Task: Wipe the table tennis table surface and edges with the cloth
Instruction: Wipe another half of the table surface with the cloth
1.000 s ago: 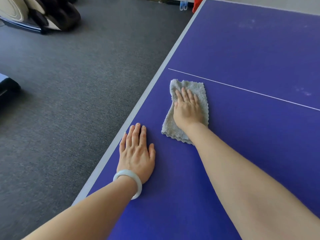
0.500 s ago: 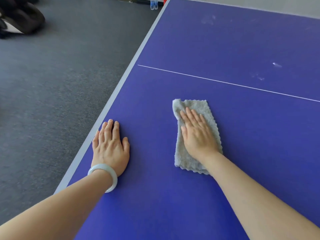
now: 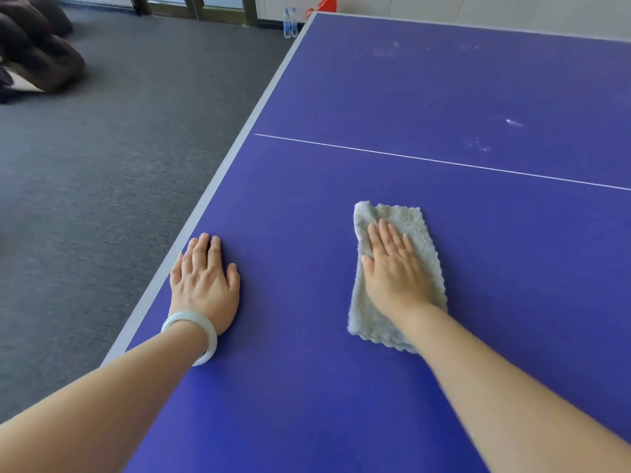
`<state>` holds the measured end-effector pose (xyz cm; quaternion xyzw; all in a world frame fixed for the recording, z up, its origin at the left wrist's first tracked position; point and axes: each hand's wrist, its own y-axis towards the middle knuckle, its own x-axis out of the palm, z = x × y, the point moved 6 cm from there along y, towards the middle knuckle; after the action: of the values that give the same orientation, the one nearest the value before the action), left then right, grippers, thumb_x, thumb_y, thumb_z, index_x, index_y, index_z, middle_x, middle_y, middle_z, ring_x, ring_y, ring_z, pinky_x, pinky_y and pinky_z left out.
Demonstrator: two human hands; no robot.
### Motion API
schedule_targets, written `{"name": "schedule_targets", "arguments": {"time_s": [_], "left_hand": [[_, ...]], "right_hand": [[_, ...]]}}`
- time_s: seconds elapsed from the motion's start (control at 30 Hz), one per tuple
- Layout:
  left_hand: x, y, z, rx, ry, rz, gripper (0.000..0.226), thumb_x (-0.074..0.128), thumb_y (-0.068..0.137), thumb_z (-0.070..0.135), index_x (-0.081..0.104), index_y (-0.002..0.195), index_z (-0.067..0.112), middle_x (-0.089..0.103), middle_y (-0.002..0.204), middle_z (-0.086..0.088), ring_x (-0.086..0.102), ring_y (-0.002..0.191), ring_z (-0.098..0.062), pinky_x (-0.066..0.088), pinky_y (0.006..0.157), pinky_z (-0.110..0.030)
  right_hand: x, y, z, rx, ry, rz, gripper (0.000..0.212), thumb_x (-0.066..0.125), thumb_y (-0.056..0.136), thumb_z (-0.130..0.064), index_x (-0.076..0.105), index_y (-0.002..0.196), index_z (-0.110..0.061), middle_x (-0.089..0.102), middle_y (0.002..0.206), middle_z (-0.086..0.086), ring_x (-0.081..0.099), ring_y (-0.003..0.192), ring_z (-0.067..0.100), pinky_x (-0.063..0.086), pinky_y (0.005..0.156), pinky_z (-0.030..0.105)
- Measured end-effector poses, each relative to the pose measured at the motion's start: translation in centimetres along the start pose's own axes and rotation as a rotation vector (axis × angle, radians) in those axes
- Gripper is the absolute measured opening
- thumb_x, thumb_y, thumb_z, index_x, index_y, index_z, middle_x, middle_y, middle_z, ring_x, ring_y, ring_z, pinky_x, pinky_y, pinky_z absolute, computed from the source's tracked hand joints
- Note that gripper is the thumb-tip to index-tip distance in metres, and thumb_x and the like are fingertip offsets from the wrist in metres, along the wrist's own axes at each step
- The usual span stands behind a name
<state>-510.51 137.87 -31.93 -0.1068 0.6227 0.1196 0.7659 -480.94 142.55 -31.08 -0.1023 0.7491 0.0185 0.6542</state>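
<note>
The blue table tennis table (image 3: 426,97) fills the right of the head view, with a pale grey edge band (image 3: 218,186) on its left side and a thin white line (image 3: 444,162) across it. A folded grey cloth (image 3: 418,230) lies flat on the surface below that line. My right hand (image 3: 392,268) presses on the cloth with straight fingers and covers its middle. My left hand (image 3: 205,278) rests flat on the bare surface close to the left edge, with a white bangle (image 3: 194,331) on its wrist.
Pale smudges (image 3: 478,145) and a white speck (image 3: 514,123) mark the far half of the table. Grey carpet (image 3: 102,165) lies to the left. A dark padded chair (image 3: 37,52) stands at the far left. Two water bottles (image 3: 289,23) and a red bag (image 3: 322,5) are by the far wall.
My right hand has slid the cloth toward me and to the right, away from the white line and the left edge. My left hand stays flat near the edge.
</note>
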Motion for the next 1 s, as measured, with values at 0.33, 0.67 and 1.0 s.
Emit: {"name": "schedule_targets", "arguments": {"time_s": [0.33, 0.67, 1.0], "left_hand": [[-0.3, -0.3, 0.6, 0.001, 0.024, -0.036, 0.06, 0.023, 0.103, 0.036, 0.013, 0.158, 0.013, 0.006, 0.166, -0.004, -0.002, 0.153, -0.019, -0.002, 0.123, -0.037], [-0.1, -1.9, 11.1, 0.486, -0.007, 0.026, 0.055, 0.04, 0.103, 0.023, 0.026, 0.154, 0.005, 0.015, 0.163, -0.013, 0.009, 0.152, -0.027, -0.002, 0.123, -0.036], [3.5, -1.4, 17.0, 0.408, 0.083, -0.102, 0.07, -0.006, 0.094, 0.043, -0.001, 0.158, 0.016, -0.009, 0.165, -0.003, -0.018, 0.15, -0.02, -0.017, 0.12, -0.038]], "right_hand": [[0.1, -5.1, 2.7, -0.229, -0.023, 0.078, 0.056, 0.018, 0.106, -0.038, 0.003, 0.157, -0.02, -0.002, 0.165, -0.004, 0.001, 0.155, 0.013, -0.005, 0.126, 0.032], [0.0, -3.1, 4.5, -0.027, 0.005, 0.092, 0.058, 0.012, 0.105, -0.041, -0.003, 0.157, -0.022, -0.009, 0.166, -0.005, -0.015, 0.152, 0.008, -0.009, 0.125, 0.033], [0.0, 2.2, 2.6, -0.186, 0.008, 0.005, 0.06, -0.001, 0.102, -0.039, 0.003, 0.161, -0.025, -0.004, 0.168, -0.005, -0.01, 0.154, 0.013, -0.001, 0.126, 0.041]]}}
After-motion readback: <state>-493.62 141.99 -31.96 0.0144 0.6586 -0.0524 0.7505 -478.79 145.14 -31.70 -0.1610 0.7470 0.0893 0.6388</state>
